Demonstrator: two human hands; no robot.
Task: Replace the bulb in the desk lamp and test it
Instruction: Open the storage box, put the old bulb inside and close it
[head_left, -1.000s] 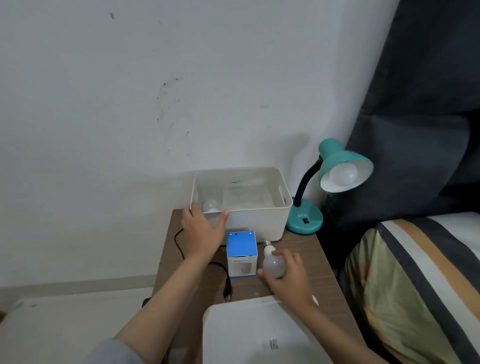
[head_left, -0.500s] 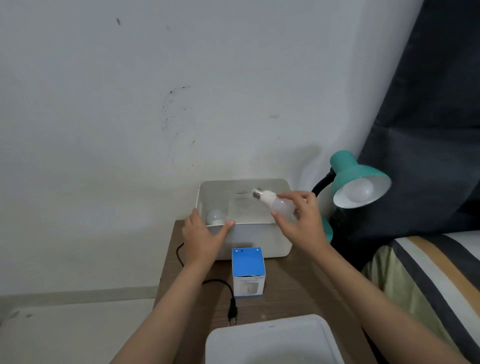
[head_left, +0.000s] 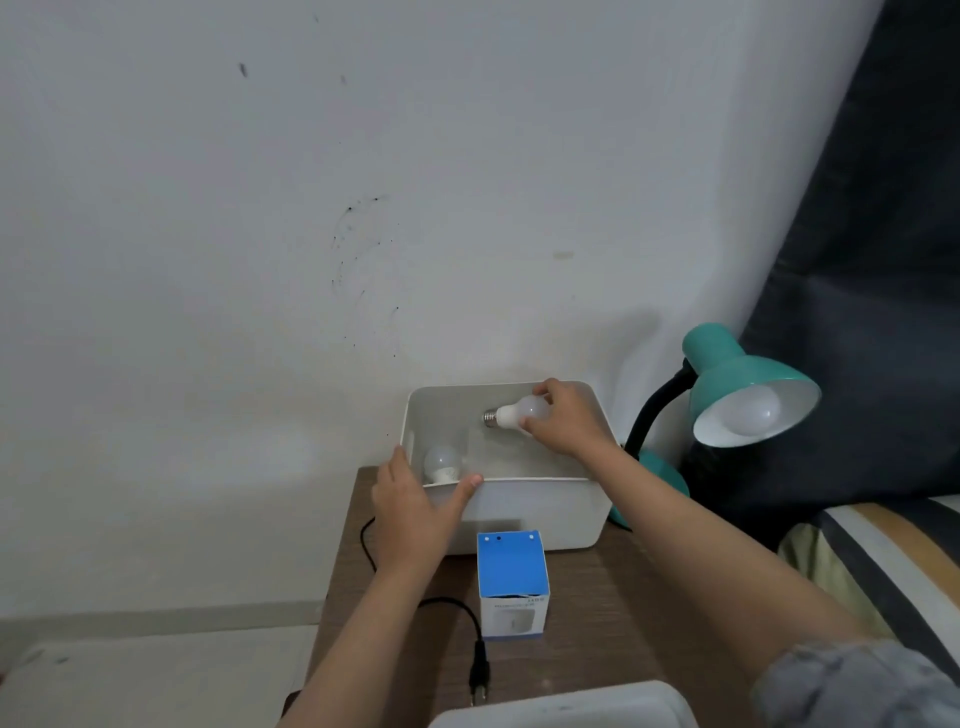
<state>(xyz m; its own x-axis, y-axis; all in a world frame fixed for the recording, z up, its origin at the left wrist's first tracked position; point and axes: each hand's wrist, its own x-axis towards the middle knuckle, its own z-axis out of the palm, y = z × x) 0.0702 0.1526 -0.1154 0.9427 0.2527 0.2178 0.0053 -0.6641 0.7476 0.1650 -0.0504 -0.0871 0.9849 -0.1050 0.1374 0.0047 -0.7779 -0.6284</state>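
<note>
White and smooth, the old bulb (head_left: 519, 414) had travelled from the worktop (head_left: 613, 613) into the plastic bin (head_left: 530, 506), your right hand (head_left: 566, 421) gripping its globe, your left hand (head_left: 415, 512) open on the rim, while the teal lamp (head_left: 737, 395) already held a bulb, likely leaving only the test.

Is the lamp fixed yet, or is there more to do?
Nearly. Done: a bulb already sits in the lamp. In hand: the right hand is lowering another bulb into the white bin, which the left hand steadies. Left: the plug lies loose on the table, so the lamp must be plugged in and tested.
</note>
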